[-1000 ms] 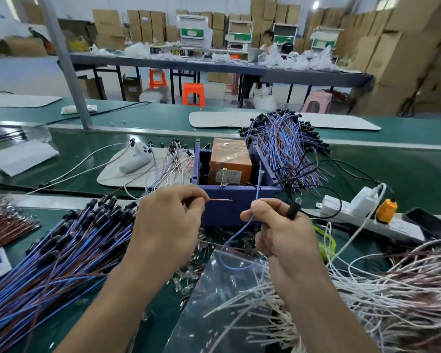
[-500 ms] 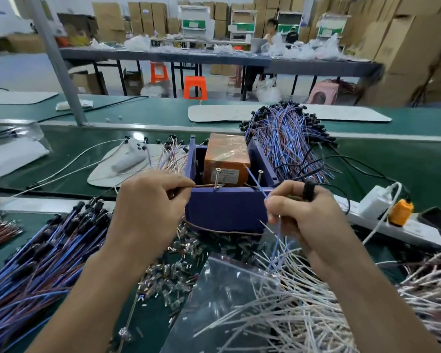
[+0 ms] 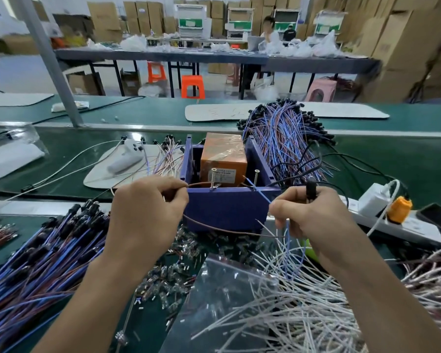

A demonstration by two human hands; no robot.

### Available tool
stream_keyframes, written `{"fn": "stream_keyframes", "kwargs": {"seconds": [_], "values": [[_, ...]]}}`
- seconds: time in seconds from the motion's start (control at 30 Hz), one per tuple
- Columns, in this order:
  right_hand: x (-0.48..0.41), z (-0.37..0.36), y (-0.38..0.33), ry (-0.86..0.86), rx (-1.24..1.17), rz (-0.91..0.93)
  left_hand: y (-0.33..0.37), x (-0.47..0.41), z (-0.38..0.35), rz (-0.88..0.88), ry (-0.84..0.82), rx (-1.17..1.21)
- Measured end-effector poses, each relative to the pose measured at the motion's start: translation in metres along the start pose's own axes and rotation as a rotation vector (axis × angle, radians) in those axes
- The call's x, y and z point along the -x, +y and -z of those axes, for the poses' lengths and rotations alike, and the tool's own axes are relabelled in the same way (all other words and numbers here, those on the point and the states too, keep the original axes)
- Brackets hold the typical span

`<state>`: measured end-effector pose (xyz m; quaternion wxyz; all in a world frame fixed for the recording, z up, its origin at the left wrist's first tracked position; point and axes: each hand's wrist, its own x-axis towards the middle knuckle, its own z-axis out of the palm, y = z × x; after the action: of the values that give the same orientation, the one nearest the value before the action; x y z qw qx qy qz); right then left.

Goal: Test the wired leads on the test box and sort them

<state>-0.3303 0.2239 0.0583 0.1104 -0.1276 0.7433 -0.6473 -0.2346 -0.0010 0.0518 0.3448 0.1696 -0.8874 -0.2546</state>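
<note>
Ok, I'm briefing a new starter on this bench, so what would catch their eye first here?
Dead centre, the purple test box with an orange block inside, where the left hand and right hand pinch a brown wire and a blue wire up to its two screws. Then the heaps: blue and brown leads at the left, white leads at the lower right.

Raised the left hand (image 3: 148, 207) and right hand (image 3: 313, 215) from below the front wall of the test box (image 3: 227, 210) to its rim. Spread them apart toward the box's two front corners. Carried the brown wire (image 3: 214, 228), pinched in the left hand, up to the left screw (image 3: 213, 178). Laid the blue wire (image 3: 259, 193), pinched in the right, across the foot of the right screw (image 3: 256, 179). Let the brown wire sag across the box front.
</note>
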Motion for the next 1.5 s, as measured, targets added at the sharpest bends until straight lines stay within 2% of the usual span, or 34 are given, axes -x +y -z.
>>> {"fn": "stream_keyframes", "kwargs": {"seconds": [0.63,0.83,1.03,1.5], "values": [[-0.003,-0.003,0.002,0.191,-0.026,-0.154,0.001,0.001,-0.003,0.053,0.04,-0.02],[-0.001,-0.004,0.001,0.169,-0.027,-0.142,0.004,0.002,0.0,0.048,0.048,-0.024],[0.003,-0.009,-0.001,0.064,-0.01,-0.104,0.007,0.002,0.005,0.019,0.079,-0.015],[0.002,-0.01,0.001,-0.001,0.033,-0.077,0.004,0.005,-0.002,-0.039,0.07,-0.007]]}}
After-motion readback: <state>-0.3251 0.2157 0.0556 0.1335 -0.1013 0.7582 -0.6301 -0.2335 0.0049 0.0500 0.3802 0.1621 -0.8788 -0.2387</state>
